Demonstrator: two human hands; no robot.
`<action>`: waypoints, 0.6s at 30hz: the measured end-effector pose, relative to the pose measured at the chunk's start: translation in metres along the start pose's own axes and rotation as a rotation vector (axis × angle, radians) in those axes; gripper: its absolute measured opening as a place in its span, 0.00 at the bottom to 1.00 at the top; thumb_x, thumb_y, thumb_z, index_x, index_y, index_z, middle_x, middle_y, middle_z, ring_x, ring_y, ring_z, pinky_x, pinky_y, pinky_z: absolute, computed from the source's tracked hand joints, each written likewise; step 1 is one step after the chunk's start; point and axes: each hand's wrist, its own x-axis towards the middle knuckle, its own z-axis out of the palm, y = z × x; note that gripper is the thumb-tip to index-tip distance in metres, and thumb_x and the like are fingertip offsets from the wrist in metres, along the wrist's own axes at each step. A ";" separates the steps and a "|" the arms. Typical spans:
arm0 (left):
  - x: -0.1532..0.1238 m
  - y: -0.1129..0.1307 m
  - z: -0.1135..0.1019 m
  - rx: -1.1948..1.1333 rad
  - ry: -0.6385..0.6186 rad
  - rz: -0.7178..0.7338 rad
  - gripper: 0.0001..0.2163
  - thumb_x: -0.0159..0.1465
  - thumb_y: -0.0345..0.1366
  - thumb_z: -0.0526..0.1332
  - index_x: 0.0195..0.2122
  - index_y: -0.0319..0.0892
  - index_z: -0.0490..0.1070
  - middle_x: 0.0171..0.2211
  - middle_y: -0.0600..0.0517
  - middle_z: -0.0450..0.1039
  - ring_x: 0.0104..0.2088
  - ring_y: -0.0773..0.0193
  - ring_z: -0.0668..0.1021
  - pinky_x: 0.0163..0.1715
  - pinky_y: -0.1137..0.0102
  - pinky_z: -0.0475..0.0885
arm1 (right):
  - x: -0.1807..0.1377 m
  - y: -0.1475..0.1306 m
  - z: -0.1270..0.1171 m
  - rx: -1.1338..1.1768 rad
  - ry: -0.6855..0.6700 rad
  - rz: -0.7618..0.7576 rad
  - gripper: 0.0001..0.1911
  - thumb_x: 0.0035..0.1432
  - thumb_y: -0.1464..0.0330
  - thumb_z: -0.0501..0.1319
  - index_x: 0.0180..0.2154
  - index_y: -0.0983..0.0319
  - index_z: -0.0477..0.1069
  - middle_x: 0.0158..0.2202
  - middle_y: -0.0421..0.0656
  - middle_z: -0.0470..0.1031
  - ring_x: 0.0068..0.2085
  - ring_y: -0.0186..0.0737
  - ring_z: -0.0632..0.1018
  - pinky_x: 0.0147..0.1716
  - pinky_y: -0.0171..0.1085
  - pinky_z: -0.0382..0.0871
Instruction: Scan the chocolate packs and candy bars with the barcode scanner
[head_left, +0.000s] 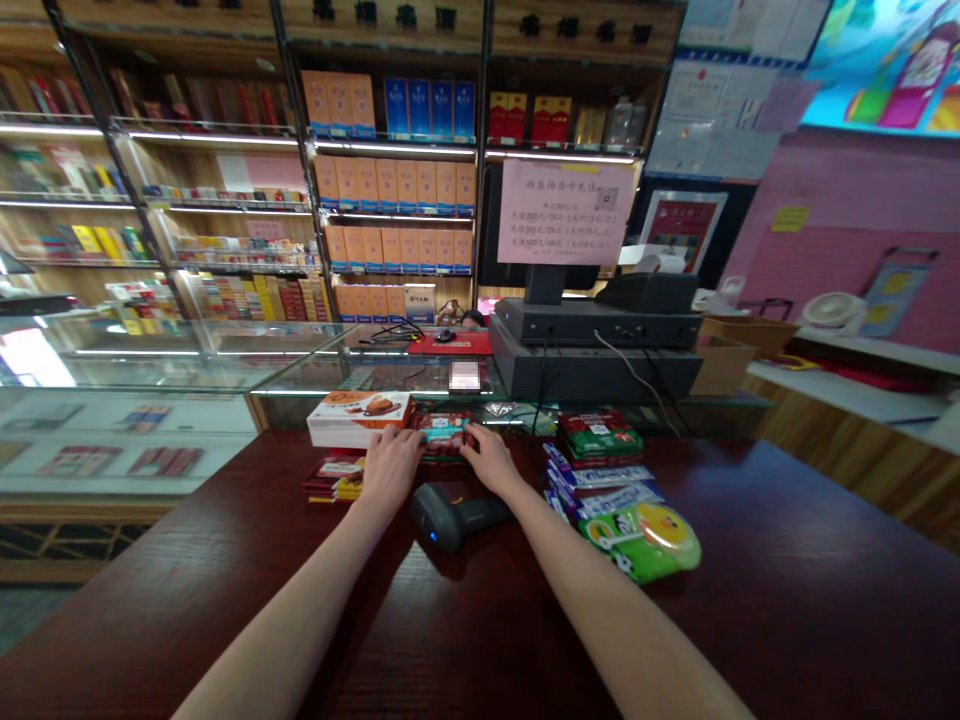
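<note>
Both my hands reach forward over a dark wooden counter (787, 600). My left hand (390, 462) and my right hand (491, 458) grip the two ends of a small red and teal snack pack (444, 430) lying on the counter. A white and orange biscuit box (360, 416) sits just left of the pack, touching my left fingers. A black barcode scanner (450, 515) lies between my forearms. Flat red and yellow packets (334, 478) lie under my left wrist.
To the right lie red and green packets (600, 432), blue and white wrappers (600, 488) and a green bag (645, 540). A cash register (600, 350) with a pink sign (566, 212) stands behind. Glass display cases (150, 380) and shelves of boxes (397, 190) fill the left.
</note>
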 end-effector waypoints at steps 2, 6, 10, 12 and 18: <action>0.000 0.000 -0.002 -0.004 0.015 0.009 0.15 0.69 0.37 0.56 0.55 0.47 0.72 0.51 0.48 0.78 0.50 0.49 0.72 0.46 0.56 0.64 | -0.002 0.000 -0.002 0.000 0.012 -0.005 0.24 0.63 0.67 0.60 0.61 0.57 0.68 0.64 0.47 0.68 0.64 0.49 0.68 0.62 0.51 0.62; 0.000 0.003 -0.011 -0.024 0.046 0.015 0.17 0.70 0.36 0.54 0.58 0.48 0.69 0.53 0.48 0.77 0.51 0.50 0.72 0.47 0.56 0.64 | -0.006 0.000 -0.011 -0.003 0.038 -0.031 0.26 0.62 0.69 0.60 0.62 0.57 0.67 0.64 0.46 0.68 0.64 0.47 0.67 0.63 0.50 0.62; 0.002 0.009 -0.022 -0.032 0.038 0.019 0.18 0.70 0.35 0.52 0.59 0.48 0.68 0.54 0.46 0.76 0.52 0.49 0.72 0.47 0.56 0.64 | -0.011 0.000 -0.021 -0.015 0.060 -0.049 0.26 0.61 0.69 0.60 0.61 0.57 0.68 0.63 0.46 0.70 0.64 0.47 0.68 0.64 0.49 0.61; 0.004 0.013 -0.025 -0.031 0.045 0.028 0.18 0.69 0.33 0.53 0.59 0.47 0.69 0.55 0.46 0.75 0.53 0.49 0.72 0.48 0.55 0.64 | -0.014 0.002 -0.027 -0.025 0.070 -0.049 0.26 0.61 0.70 0.60 0.61 0.57 0.68 0.63 0.46 0.70 0.64 0.48 0.68 0.64 0.50 0.61; 0.010 0.033 -0.031 -0.056 0.068 0.072 0.20 0.67 0.33 0.56 0.61 0.47 0.67 0.56 0.48 0.75 0.54 0.49 0.71 0.49 0.56 0.65 | -0.023 0.012 -0.048 -0.055 0.100 -0.032 0.26 0.60 0.72 0.60 0.60 0.57 0.70 0.62 0.45 0.71 0.64 0.48 0.67 0.63 0.51 0.61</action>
